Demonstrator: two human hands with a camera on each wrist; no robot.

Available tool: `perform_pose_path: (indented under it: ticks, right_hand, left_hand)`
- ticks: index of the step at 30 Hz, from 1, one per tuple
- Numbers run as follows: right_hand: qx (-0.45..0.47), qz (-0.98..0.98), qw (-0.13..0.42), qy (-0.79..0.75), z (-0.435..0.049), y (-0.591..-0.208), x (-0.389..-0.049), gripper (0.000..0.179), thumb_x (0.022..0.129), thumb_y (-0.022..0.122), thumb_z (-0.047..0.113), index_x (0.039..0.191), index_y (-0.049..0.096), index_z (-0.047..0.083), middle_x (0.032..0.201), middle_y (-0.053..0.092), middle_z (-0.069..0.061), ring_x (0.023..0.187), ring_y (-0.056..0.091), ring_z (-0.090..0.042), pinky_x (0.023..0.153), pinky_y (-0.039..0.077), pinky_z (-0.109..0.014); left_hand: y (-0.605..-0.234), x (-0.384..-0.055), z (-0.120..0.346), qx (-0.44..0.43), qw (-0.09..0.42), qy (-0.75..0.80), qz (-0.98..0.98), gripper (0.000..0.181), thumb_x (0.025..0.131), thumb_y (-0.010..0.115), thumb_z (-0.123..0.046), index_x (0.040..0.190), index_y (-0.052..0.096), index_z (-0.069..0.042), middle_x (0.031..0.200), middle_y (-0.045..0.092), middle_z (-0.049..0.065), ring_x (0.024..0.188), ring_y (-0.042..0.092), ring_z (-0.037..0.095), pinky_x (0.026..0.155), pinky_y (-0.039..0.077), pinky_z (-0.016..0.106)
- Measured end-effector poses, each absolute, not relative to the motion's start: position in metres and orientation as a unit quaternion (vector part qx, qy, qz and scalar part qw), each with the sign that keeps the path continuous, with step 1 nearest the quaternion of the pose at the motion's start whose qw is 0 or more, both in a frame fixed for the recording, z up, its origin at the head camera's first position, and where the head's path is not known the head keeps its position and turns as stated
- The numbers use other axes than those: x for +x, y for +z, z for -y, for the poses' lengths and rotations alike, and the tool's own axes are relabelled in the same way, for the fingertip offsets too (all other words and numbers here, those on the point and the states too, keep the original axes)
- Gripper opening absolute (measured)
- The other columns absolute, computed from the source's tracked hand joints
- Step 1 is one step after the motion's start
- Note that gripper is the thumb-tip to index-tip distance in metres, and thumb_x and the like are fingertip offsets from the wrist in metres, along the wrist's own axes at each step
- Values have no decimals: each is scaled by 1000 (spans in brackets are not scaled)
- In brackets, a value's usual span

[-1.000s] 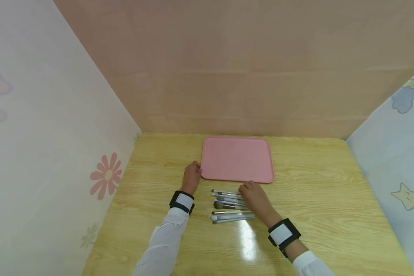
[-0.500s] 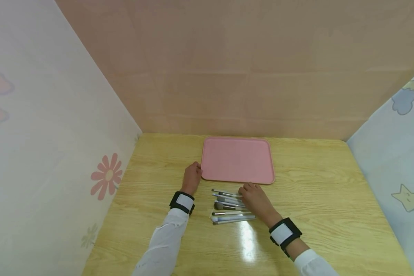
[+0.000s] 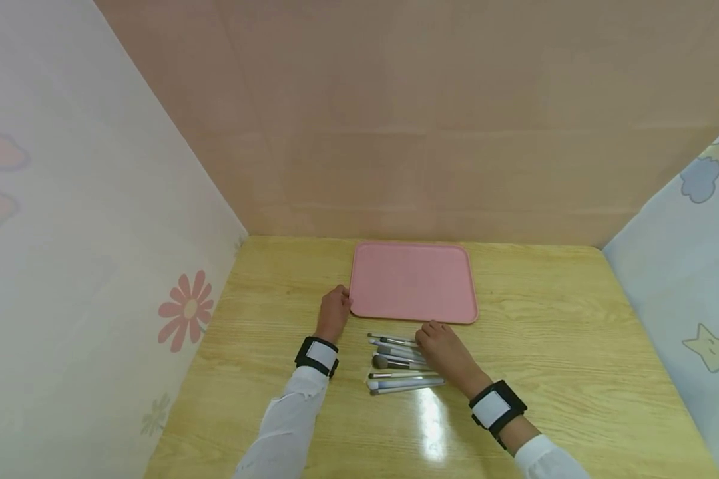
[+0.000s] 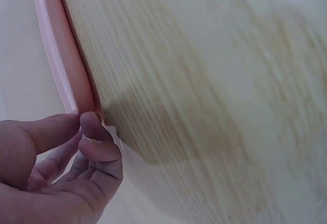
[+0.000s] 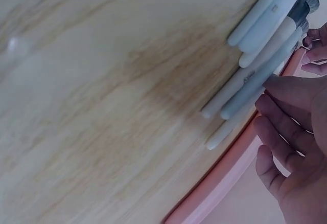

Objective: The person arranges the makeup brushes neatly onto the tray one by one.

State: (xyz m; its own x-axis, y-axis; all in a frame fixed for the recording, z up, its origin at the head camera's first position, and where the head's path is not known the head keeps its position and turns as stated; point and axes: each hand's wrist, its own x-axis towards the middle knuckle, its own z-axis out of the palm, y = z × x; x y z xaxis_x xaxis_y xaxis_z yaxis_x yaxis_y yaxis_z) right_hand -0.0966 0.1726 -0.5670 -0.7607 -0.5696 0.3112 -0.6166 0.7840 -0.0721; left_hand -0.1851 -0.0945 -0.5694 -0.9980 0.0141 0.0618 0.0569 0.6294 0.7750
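Several makeup brushes (image 3: 398, 364) with pale handles lie roughly side by side on the wooden table, their bristle heads to the left. My right hand (image 3: 446, 349) is at the handles of the far ones; in the right wrist view its thumb and index finger pinch a makeup brush handle (image 5: 225, 133). Behind the brushes lies a pink rectangular tray (image 3: 413, 283). With thumb and fingertips, my left hand (image 3: 333, 313) pinches the tray's rim (image 4: 76, 75) near its front left corner. The right hand covers some handle ends in the head view.
A wood-grain table (image 3: 545, 346) extends to both sides. A plain tan back panel (image 3: 419, 133) stands behind the tray. Patterned side panels rise at the left (image 3: 96, 266) and right (image 3: 689, 279).
The whole head view shifts slightly downward. Both hands keep their places at the tray and the brushes.
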Motion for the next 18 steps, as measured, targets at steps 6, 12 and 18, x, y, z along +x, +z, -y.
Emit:
perform_pose_path:
  ticks: [6, 12, 18]
  right_hand:
    - [314, 937, 126, 85, -172, -566, -96, 12, 81, 80, 14, 84, 69, 11, 82, 64, 0, 82, 59, -20, 77, 49, -36]
    - [321, 935, 130, 74, -171, -567, -96, 12, 81, 80, 15, 82, 69, 12, 80, 64, 0, 80, 58, -19, 76, 49, -35]
    - [341, 926, 145, 67, -170, -566, -95, 14, 80, 80, 14, 79, 67, 9, 77, 62, 0, 75, 56, -17, 74, 48, -34]
  left_hand:
    - [-571, -185, 94, -1, 7, -423, 906, 9, 91, 64, 2, 100, 63, 5, 88, 69, 19, 78, 65, 27, 66, 52, 37]
    - [-572, -186, 94, 2, 3, -412, 911, 8, 92, 64, -1, 100, 64, 2, 90, 70, 16, 79, 66, 24, 64, 51, 32]
    - [-570, -184, 94, 7, -2, -418, 909, 8, 92, 64, -1, 100, 64, 2, 89, 70, 16, 79, 66, 25, 65, 51, 34]
